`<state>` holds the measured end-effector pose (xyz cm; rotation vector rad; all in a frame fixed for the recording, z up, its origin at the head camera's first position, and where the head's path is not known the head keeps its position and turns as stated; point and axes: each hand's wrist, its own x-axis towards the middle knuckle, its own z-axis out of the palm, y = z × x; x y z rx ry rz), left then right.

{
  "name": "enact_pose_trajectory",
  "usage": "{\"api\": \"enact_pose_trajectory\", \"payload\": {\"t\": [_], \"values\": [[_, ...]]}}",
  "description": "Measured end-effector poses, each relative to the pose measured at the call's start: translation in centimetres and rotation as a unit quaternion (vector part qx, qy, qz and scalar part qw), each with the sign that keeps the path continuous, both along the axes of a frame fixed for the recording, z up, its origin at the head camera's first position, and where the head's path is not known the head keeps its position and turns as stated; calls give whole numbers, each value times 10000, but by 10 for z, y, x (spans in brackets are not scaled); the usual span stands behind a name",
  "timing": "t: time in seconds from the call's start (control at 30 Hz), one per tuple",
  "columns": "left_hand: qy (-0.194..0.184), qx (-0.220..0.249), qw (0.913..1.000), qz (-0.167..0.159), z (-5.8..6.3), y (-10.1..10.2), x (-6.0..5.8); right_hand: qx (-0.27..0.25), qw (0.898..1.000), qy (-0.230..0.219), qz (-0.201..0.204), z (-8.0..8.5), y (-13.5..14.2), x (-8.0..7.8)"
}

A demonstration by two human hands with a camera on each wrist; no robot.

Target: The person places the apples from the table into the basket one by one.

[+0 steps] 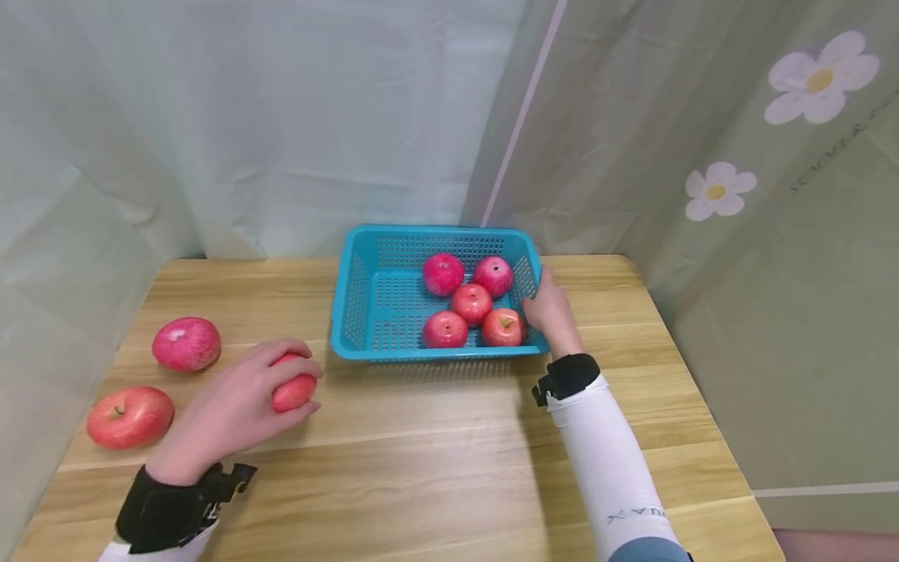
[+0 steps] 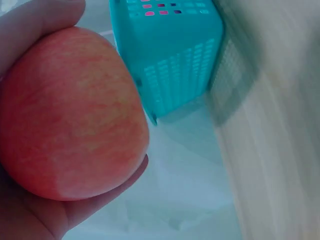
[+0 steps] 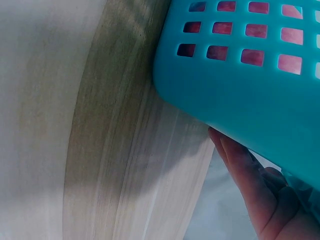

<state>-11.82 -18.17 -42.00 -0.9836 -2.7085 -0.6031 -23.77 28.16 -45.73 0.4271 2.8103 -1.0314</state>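
My left hand (image 1: pixel 235 400) grips a red apple (image 1: pixel 293 393) over the table, left of the blue basket. In the left wrist view this apple (image 2: pixel 75 117) fills much of the picture, with the fingers and thumb curled round it. At the basket's right end, my right hand (image 1: pixel 553 314) holds the rim, the thumb over the edge and the fingers outside. The blue plastic basket (image 1: pixel 449 354) has several red apples in its middle and right part, among them one with a stem (image 1: pixel 503 328). From the right wrist, fingers (image 3: pixel 250 185) show against the basket's wall (image 3: pixel 225 95).
Two more apples lie on the table's left side: a dark pink one (image 1: pixel 186 344) farther back and a red one (image 1: pixel 129 418) nearer. The wooden table (image 1: pixel 435 468) meets a hanging curtain (image 1: pixel 337 117) behind the basket. Another curtain with white flowers (image 1: pixel 716 191) hangs along the right.
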Motion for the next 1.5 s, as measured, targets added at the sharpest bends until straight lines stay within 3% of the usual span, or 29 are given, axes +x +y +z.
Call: {"api": "enact_pose_trajectory", "payload": {"t": [0.27,0.47,0.67,0.9,1.07,1.23,1.5], "values": [[270,628,9968,-411,16,25,-30,78,9999,124,42,6,4,-6],[207,793,9948,-612,15,49,-49,141,9996,243,94,1,2,0],[-441,720,9940,-694,12,72,-62,39,10000,-16,53,-10,-6,10],[-1176,497,9857,-1103,10,99,-108,173,9998,88,-7,-6,-4,7],[-1951,-291,9728,-1217,19,113,-135,107,9999,21,-41,-3,-2,3],[-1949,-1447,9636,-1123,26,129,-149,32,9999,100,-38,-4,-3,2],[-2349,-2417,9381,-796,27,159,-158,72,9999,142,-38,-3,-3,3]]}}
